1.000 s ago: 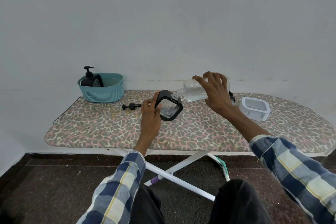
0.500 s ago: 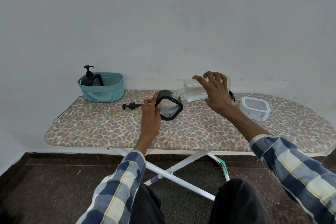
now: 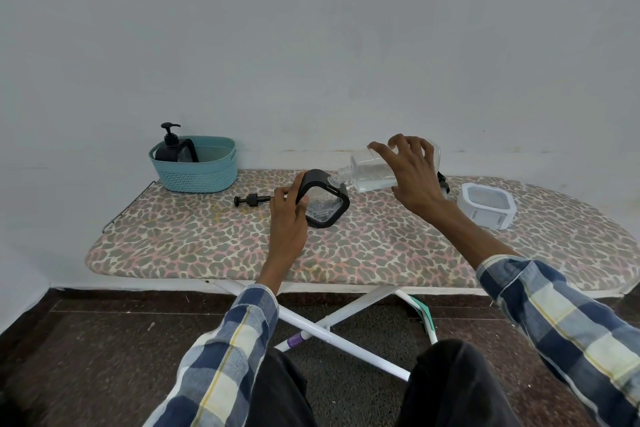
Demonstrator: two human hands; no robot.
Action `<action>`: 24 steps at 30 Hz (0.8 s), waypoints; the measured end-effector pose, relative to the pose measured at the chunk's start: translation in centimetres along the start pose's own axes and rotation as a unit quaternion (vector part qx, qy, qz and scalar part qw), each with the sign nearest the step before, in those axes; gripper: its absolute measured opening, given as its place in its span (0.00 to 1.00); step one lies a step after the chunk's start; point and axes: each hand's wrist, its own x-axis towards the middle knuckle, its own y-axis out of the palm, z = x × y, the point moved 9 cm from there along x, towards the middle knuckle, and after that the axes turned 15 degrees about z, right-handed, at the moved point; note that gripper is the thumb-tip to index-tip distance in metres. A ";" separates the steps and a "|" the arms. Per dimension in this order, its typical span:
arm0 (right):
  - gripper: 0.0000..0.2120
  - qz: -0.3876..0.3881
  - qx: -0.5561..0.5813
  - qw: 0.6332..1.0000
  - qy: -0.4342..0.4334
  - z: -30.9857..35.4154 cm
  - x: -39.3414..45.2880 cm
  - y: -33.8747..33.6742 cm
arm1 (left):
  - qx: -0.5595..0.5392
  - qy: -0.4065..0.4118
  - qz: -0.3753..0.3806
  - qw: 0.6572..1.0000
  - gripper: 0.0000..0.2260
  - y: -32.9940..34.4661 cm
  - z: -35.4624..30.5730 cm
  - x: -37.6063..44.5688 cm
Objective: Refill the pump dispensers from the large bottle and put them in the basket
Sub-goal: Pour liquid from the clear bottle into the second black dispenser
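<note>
**Mid-pour over the ironing board**

So the person sat facing an ironing board (image 3: 207, 246) with a leopard-print cover, pushed up against a pale wall. The left hand (image 3: 289, 218) was curled around the black-framed dispenser (image 3: 323, 204) near the middle of the board, a firm grip with the thumb on the near side and fingers over the top left edge. That dispenser stood tilted, clear body showing through the frame.

The right hand (image 3: 414, 177) had its grip on the large clear bottle (image 3: 372, 172), fingers spread over the top of it. The bottle was tipped almost flat, neck pointing left, right at the dispenser's top opening. Couldn't tell whether the two actually touched.

The black pump head (image 3: 251, 199) lay on its side on the board, just left of the left hand. Far left sat the teal basket (image 3: 204, 172), with one black pump dispenser (image 3: 172, 147) already standing inside it. Over on the right, a white-framed dispenser (image 3: 486, 206) rested on the board, well apart from the basket. Something small and black (image 3: 443, 184) peeked out behind the right wrist, too hidden to make out.
</note>
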 end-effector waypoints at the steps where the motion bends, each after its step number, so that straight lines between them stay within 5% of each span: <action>1: 0.51 0.000 -0.001 1.000 0.000 0.0 0.0 0.0 | 0.001 0.001 0.000 1.000 0.22 0.0 0.0 0.0; 24: 0.51 0.000 -0.004 1.000 -0.001 0.0 0.0 -0.1 | -0.001 -0.005 0.003 1.000 0.22 0.1 0.1 0.0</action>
